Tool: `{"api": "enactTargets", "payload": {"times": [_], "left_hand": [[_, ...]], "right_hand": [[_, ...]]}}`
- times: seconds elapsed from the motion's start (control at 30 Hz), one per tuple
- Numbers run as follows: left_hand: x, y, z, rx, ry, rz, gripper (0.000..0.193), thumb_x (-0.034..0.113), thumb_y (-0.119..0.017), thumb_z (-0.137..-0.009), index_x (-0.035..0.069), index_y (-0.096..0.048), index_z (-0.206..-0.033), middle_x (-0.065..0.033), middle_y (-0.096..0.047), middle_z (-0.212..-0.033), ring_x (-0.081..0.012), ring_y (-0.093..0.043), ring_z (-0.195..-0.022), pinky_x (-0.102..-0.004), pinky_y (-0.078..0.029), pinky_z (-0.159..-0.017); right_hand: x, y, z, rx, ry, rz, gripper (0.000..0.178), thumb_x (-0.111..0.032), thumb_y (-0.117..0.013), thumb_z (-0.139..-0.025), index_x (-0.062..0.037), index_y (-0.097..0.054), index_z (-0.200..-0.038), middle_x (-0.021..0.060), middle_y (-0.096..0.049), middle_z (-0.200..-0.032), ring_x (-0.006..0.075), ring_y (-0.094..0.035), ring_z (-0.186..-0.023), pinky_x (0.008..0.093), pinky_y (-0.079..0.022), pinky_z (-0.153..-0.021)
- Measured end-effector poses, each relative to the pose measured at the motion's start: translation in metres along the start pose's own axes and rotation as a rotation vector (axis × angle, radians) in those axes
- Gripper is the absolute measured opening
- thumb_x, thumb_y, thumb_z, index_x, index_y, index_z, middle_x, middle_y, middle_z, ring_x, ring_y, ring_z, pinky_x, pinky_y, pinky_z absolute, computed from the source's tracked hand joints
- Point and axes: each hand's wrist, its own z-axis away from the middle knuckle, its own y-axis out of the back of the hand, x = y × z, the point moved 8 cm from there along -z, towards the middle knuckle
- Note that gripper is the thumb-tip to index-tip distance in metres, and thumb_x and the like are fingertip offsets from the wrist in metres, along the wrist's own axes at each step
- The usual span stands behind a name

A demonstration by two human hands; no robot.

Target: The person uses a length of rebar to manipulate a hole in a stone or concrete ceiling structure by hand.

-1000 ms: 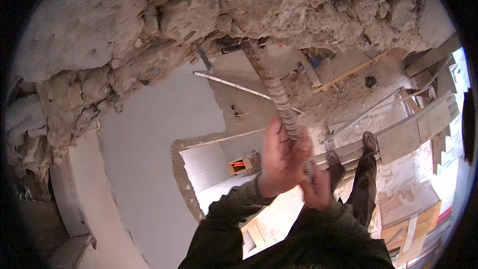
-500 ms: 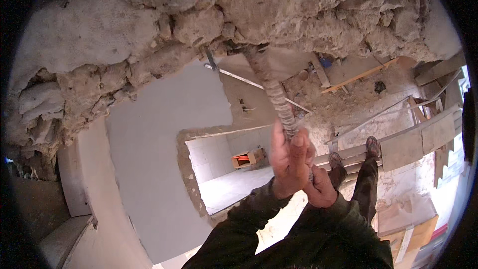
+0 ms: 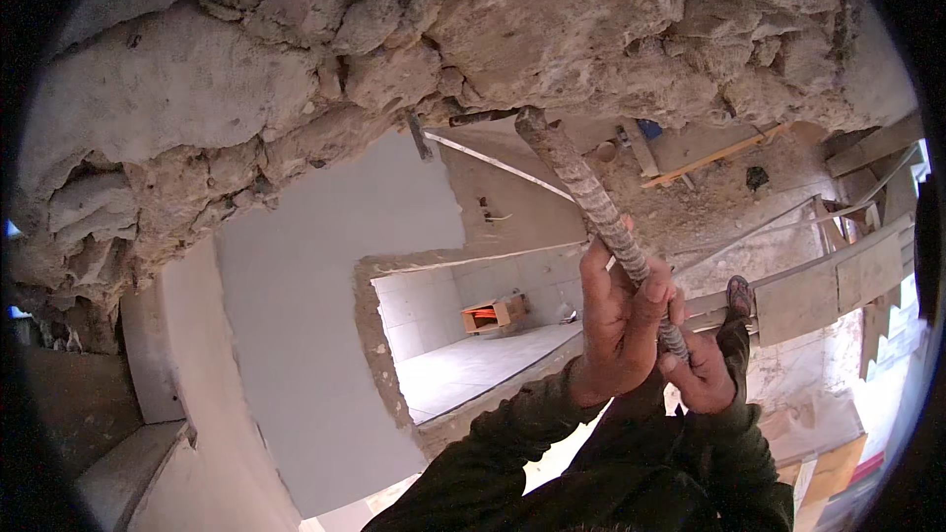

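I have left hand [image 3: 621,330] farther out, fingers [image 3: 597,281] curled in a grip; right hand [image 3: 706,374] nearer, to its right, also curled; both dark-sleeved forearms [image 3: 517,435] reach in from near side

Rough stone [image 3: 552,30] bars the way beyond the rod [image 3: 596,199], while open air lies left of the left hand [image 3: 621,335].

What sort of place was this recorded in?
Probably a building under construction or renovation: it shows rough, bare stonework, smooth grey plaster beside a rough-edged opening, and scaffold-like boards at the right.
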Motion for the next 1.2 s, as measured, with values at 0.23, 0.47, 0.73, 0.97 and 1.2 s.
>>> {"api": "enactTargets", "payload": {"times": [0.23,0.47,0.73,0.97,1.2], "left_hand": [[0.007,-0.013,-0.009,0.027,-0.072,0.012,0.053,0.019,-0.047,-0.092,0.005,-0.013,-0.131,-0.0112,-0.050,-0.084,-0.0218,-0.056,-0.064,-0.0372,-0.050,-0.062],[0.013,-0.022,-0.010,0.100,-0.074,0.060,0.053,0.018,-0.047,-0.092,0.005,-0.012,-0.129,-0.0123,-0.052,-0.086,-0.0240,-0.059,-0.067,-0.0382,-0.051,-0.064],[0.013,-0.039,-0.022,0.127,0.001,0.188,0.058,0.017,-0.052,-0.089,0.006,-0.011,-0.129,-0.0127,-0.053,-0.086,-0.0249,-0.059,-0.066,-0.0371,-0.051,-0.062],[0.014,-0.061,-0.038,0.236,-0.073,0.320,0.055,0.019,-0.051,-0.090,0.006,-0.013,-0.127,-0.0121,-0.052,-0.086,-0.0236,-0.059,-0.066,-0.0329,-0.050,-0.058],[-0.002,-0.040,-0.043,0.295,-0.116,0.129,0.049,0.017,-0.050,-0.090,0.002,-0.016,-0.123,-0.0121,-0.051,-0.086,-0.0198,-0.056,-0.073,-0.0317,-0.048,-0.065]], "right_hand": [[-0.024,0.031,-0.006,-0.096,-0.088,-0.031,0.024,-0.024,-0.055,-0.085,0.0006,-0.055,-0.085,0.0051,-0.051,-0.060,0.0125,-0.049,-0.055,0.0279,-0.039,-0.051],[-0.050,0.060,-0.006,-0.210,-0.068,0.010,0.027,-0.026,-0.054,-0.086,-0.0003,-0.055,-0.079,0.0029,-0.048,-0.062,0.0107,-0.043,-0.057,0.0294,-0.034,-0.051],[-0.055,0.083,-0.003,-0.206,-0.107,-0.021,0.032,-0.031,-0.054,-0.087,-0.0007,-0.054,-0.076,0.0023,-0.048,-0.062,0.0113,-0.043,-0.058,0.0281,-0.037,-0.055],[-0.081,0.126,-0.012,-0.314,-0.416,0.013,0.034,-0.035,-0.058,-0.083,-0.0016,-0.059,-0.076,0.0007,-0.049,-0.056,0.0106,-0.046,-0.054,0.0274,-0.036,-0.051],[-0.044,0.121,-0.039,-0.078,-0.012,0.188,0.022,-0.025,-0.056,-0.086,-0.0029,-0.055,-0.087,0.0023,-0.046,-0.067,0.0119,-0.043,-0.061,0.0275,-0.034,-0.055]]}}
